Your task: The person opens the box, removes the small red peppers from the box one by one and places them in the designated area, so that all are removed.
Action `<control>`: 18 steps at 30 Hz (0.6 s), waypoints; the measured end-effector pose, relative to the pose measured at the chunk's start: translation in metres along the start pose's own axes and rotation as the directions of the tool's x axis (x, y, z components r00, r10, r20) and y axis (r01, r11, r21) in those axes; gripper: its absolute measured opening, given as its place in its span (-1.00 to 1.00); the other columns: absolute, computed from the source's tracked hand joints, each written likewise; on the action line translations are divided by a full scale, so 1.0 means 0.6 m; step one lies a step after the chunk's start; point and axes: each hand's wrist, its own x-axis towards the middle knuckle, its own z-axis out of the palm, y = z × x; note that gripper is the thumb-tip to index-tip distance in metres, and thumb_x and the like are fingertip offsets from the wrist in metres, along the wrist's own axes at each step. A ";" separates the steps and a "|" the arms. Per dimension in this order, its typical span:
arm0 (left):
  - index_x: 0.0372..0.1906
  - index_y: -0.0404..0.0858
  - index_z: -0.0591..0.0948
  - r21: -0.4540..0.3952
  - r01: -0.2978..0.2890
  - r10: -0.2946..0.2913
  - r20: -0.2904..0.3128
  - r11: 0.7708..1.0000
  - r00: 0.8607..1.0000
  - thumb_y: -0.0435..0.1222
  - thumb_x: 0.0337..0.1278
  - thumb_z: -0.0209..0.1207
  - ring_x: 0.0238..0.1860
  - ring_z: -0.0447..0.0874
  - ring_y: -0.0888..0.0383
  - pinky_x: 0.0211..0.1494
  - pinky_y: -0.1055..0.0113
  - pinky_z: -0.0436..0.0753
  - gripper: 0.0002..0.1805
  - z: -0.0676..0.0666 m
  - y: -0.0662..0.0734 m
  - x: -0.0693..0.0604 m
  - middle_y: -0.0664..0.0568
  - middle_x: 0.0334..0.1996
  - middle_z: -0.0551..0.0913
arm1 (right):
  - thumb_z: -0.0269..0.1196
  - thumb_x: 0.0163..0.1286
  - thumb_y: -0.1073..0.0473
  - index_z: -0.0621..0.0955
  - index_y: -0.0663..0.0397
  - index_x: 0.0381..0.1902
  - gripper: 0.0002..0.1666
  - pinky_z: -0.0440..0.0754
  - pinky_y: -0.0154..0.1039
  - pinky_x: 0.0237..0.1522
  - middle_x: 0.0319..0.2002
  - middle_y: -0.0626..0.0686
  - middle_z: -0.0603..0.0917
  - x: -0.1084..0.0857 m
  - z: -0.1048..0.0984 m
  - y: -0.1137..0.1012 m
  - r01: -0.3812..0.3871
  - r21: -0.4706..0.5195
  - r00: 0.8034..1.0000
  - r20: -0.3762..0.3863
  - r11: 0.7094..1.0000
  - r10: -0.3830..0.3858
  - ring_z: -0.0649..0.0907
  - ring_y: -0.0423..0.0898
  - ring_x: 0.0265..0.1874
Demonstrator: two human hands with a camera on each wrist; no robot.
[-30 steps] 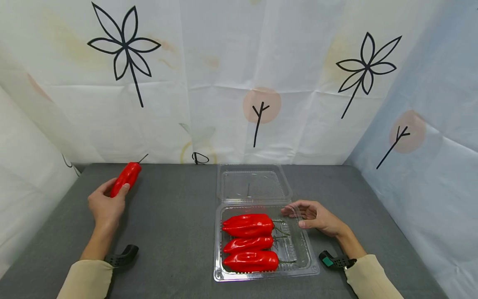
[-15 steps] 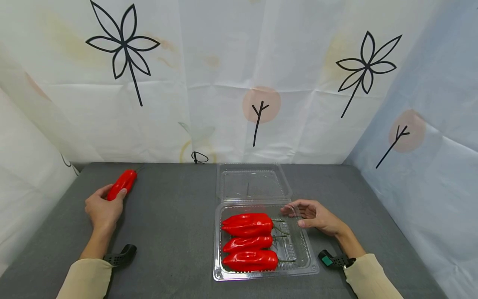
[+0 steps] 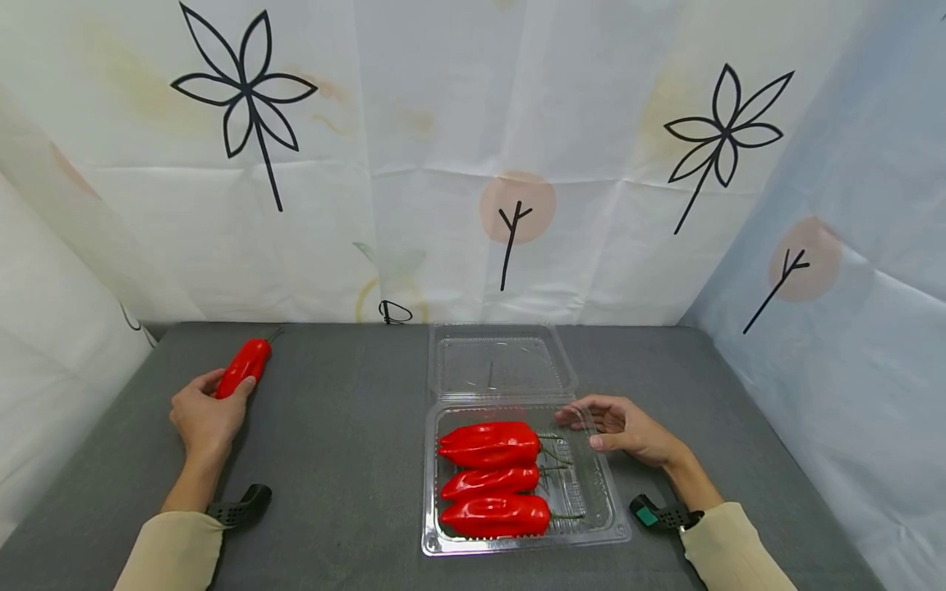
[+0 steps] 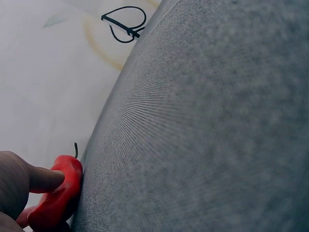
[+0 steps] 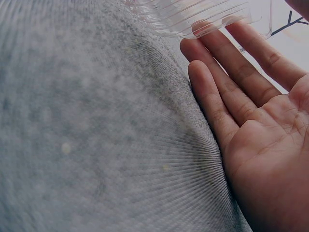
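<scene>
At the table's left, my left hand point(image 3: 209, 415) pinches a red pepper point(image 3: 245, 367) between thumb and fingers, its stem pointing away to the upper right. The left wrist view shows the thumb pressed on the pepper point(image 4: 60, 198), low over the grey cloth. Three red peppers point(image 3: 497, 515) lie side by side in a clear plastic box point(image 3: 609, 535), stems to the right. My right hand point(image 3: 628, 431) is at the box's upper right side, fingers relaxed and holding nothing. In the right wrist view its fingertips reach the box edge point(image 5: 203, 30).
The box's clear lid point(image 3: 502, 361) lies folded back behind it. Grey cloth point(image 3: 340, 460) covers the table. A white printed curtain point(image 3: 414, 164) stands along the back, with more fabric at both sides.
My left hand has lowered the pepper slightly toward the table and closer to me since a second ago. The right hand and the box have stayed in place.
</scene>
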 end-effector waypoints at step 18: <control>0.35 -0.51 0.45 0.009 0.004 -0.004 0.011 1.000 1.000 -0.16 0.32 0.23 0.25 0.36 -0.35 0.20 -0.24 0.31 -0.35 -0.002 0.001 -0.002 -0.48 0.18 0.50 | 0.15 0.37 0.56 0.36 0.59 0.31 -0.44 0.49 -0.10 0.30 0.27 0.48 0.49 0.000 0.000 0.002 -0.001 -0.008 1.000 -0.001 1.000 0.001 0.55 0.18 0.28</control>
